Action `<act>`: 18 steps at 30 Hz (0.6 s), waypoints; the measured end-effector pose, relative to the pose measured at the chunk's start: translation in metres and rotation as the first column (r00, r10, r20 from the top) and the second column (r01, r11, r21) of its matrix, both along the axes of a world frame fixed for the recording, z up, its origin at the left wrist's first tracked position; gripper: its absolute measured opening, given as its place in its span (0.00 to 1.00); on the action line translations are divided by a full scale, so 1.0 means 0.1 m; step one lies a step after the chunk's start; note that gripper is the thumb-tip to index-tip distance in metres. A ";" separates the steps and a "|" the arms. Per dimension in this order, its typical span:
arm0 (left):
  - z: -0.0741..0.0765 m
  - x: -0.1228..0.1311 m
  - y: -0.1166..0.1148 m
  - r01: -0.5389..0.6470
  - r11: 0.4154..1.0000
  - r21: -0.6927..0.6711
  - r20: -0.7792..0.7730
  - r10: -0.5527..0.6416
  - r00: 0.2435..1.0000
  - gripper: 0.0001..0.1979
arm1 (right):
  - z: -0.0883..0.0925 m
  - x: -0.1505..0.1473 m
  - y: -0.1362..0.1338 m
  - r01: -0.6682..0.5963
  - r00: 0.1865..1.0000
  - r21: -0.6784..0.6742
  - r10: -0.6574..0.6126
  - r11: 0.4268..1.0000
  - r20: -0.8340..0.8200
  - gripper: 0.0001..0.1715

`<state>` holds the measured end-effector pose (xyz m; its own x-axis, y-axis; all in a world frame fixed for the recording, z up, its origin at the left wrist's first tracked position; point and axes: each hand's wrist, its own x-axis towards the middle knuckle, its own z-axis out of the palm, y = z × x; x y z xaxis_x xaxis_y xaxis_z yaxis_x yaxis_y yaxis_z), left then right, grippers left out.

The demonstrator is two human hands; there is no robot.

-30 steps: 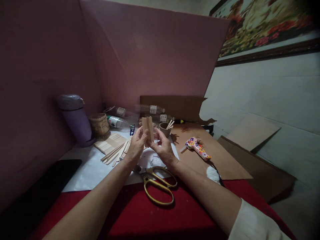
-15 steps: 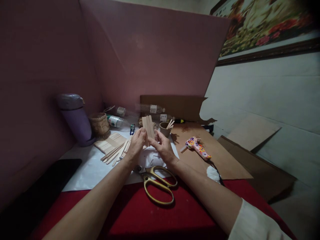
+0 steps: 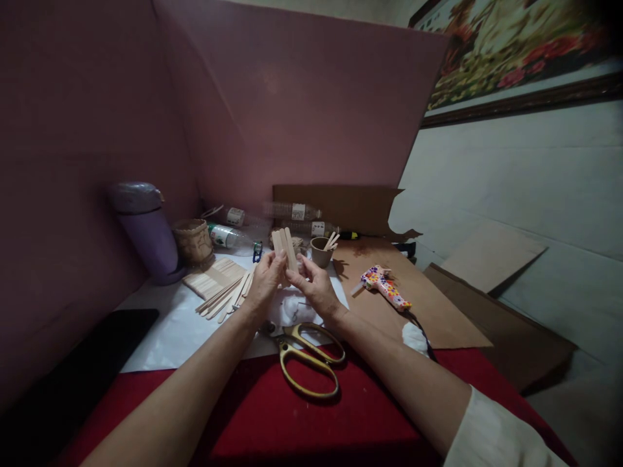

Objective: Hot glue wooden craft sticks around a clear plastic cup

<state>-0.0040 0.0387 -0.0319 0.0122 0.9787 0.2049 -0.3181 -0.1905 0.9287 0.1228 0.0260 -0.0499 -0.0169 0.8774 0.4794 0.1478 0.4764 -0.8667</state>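
Both my hands hold a small bundle of flat wooden craft sticks upright above the white paper. My left hand pinches the bundle's lower part from the left. My right hand grips it from the right, fingers closed on the sticks. A fan of loose wooden sticks lies on the paper just left of my left hand. Gold-handled scissors rest on the red cloth below my wrists.
A flower-patterned glue gun lies on brown cardboard at the right. A small cup with sticks, empty plastic bottles, a woven basket and a purple flask stand at the back. A pink board walls the left and rear.
The stick bundle has shifted slightly left and lower between my fingers, and my hands have closed in a little. Everything else stays put.
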 end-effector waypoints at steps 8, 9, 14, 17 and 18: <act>-0.02 -0.02 0.03 -0.068 0.998 -0.010 -0.037 0.067 0.997 0.32 | 0.09 -0.01 -0.08 -0.024 1.000 -0.112 0.024 0.993 -0.005 0.47; -0.02 -0.02 0.03 -0.070 0.998 -0.009 -0.029 0.070 0.997 0.32 | 0.10 -0.02 -0.09 -0.020 1.000 -0.110 0.020 0.994 0.006 0.46; 0.00 -0.02 -0.01 0.001 1.000 -0.029 0.029 0.000 1.000 0.32 | 0.10 -0.02 -0.10 -0.011 1.000 -0.107 0.014 0.994 0.025 0.47; 0.03 -0.03 -0.03 0.016 0.998 -0.066 0.023 -0.014 1.000 0.34 | 0.09 -0.02 -0.10 -0.025 1.000 -0.124 0.026 0.992 0.008 0.44; 0.03 -0.03 -0.03 0.014 0.997 -0.072 0.013 -0.013 1.000 0.34 | 0.09 -0.02 -0.10 -0.023 1.000 -0.128 0.024 0.992 0.003 0.44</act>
<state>-0.0068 0.0353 -0.0290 0.0237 0.9907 0.1343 -0.3314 -0.1189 0.9360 0.1207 0.0164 -0.0413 -0.0402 0.9308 0.3632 0.1423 0.3651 -0.9200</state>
